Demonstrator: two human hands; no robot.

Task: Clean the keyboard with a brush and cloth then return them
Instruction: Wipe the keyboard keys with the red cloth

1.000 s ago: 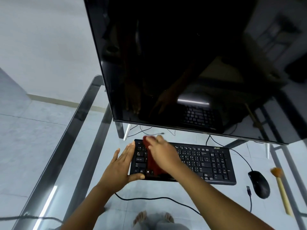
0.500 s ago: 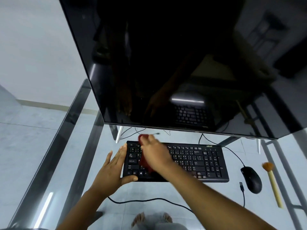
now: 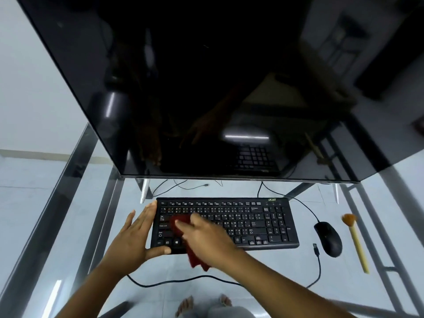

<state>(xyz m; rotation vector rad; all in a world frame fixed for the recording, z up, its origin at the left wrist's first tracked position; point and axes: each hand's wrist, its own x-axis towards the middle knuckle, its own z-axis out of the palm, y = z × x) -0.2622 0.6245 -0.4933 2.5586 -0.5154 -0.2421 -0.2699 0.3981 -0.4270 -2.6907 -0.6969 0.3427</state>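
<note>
A glass table [image 3: 270,262] with a grey metal frame [image 3: 75,161] carries a large dark monitor [image 3: 206,88] at the back. A black keyboard [image 3: 252,216] lies in front of it. To its right sit a black mouse [image 3: 328,238] and, further right, a yellow-handled brush [image 3: 355,242]. A black cable [image 3: 183,280] loops along the near edge.

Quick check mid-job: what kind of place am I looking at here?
Probably a home or office computer desk: a glass-topped table carries a large dark monitor, a black keyboard and a wired mouse.
</note>
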